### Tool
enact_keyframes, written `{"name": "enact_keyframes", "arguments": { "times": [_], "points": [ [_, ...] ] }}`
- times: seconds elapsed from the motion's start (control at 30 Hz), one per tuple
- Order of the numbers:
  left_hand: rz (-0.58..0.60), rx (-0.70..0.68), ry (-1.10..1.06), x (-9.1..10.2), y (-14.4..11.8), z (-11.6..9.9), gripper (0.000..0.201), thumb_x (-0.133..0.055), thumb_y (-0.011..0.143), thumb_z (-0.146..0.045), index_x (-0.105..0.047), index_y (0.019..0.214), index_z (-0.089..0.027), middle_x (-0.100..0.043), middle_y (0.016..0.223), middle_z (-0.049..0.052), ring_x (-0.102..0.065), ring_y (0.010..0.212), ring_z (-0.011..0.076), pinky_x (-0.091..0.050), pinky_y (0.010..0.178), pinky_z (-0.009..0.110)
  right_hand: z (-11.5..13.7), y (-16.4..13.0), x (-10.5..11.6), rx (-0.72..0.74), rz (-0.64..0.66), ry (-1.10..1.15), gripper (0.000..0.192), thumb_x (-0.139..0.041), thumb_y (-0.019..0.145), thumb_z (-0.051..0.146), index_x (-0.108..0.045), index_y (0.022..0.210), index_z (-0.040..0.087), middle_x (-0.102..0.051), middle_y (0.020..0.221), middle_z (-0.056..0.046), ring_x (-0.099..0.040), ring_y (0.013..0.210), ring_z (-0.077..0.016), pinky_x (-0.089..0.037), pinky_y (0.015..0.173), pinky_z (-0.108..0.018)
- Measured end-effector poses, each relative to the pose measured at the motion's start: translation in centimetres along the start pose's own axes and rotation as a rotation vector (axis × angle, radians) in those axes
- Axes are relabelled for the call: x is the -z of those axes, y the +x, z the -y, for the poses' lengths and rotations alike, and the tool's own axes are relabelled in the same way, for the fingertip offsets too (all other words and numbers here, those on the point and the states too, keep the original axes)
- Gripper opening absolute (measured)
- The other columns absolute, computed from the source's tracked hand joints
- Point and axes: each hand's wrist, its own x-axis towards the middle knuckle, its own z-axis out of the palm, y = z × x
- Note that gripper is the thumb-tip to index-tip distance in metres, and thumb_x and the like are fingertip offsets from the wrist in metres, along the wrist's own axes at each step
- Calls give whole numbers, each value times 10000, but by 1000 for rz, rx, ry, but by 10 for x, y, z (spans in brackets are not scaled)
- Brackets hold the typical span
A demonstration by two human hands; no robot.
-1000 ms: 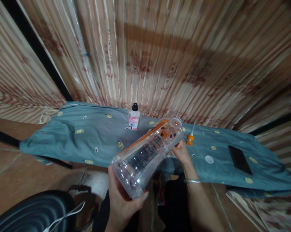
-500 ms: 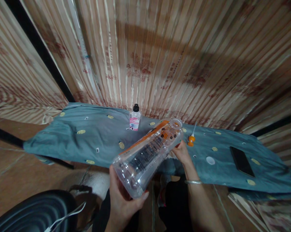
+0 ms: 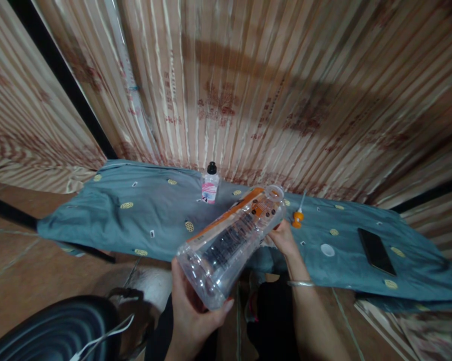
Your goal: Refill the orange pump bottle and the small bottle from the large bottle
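Note:
A large clear plastic bottle (image 3: 229, 245) with an orange label is held tilted above the cloth, its uncapped mouth toward the upper right. My left hand (image 3: 196, 311) is closed around its base, thumb on the near corner. Behind the neck end, my right hand (image 3: 282, 236) grips it from the far side; those fingers are partly hidden. To the right lies an orange pump top (image 3: 297, 218) with a thin pale tube. A small clear bottle (image 3: 210, 185) with a black cap and a pink-and-white label stands upright behind the large one.
Blue-green patterned cloth (image 3: 109, 215) covers a long narrow surface. On its right are a black phone (image 3: 376, 251) and a white round disc (image 3: 327, 249). Pleated curtains (image 3: 226, 90) hang behind. A black ridged round object (image 3: 56, 331) with a white cable (image 3: 105, 335) is at lower left.
Almost nothing differs. The large bottle and both hands have shifted very slightly to the right, still in the same hold.

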Motion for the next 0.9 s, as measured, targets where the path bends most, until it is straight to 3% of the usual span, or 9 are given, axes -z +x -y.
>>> {"name": "enact_keyframes", "arguments": {
  "times": [0.17,0.4,0.6,0.9],
  "points": [
    [1,1,-4,0,0,1,737,-979,432,-388,-630,1051,-192,-699,889,29,-692,758,214,-590,671,299,4,-1,-1,-15,-12,6,655,-913,596,496,-682,1147,227,-785,1192,-125,-733,1139,-372,-559,1058,-562],
    [-14,44,19,-4,-5,-4,710,-965,459,-505,-621,1006,-210,-651,840,3,-627,688,179,-542,588,276,8,-2,-2,20,12,5,667,-884,664,487,-661,1239,236,-770,1258,-112,-692,1241,-344,-528,1115,-524],
    [-17,43,13,-2,-5,0,776,-969,452,-519,-630,1078,-211,-673,876,17,-668,760,214,-575,673,310,2,-1,-1,56,-6,-14,659,-889,653,522,-669,1206,238,-772,1250,-117,-697,1233,-351,-533,1109,-524],
    [48,-115,8,8,2,16,703,-968,489,-382,-659,1092,-198,-700,827,24,-684,686,213,-584,600,296,6,-1,-1,39,1,-22,688,-890,657,509,-659,1240,225,-770,1248,-130,-689,1241,-359,-527,1110,-540]
  ]
}}
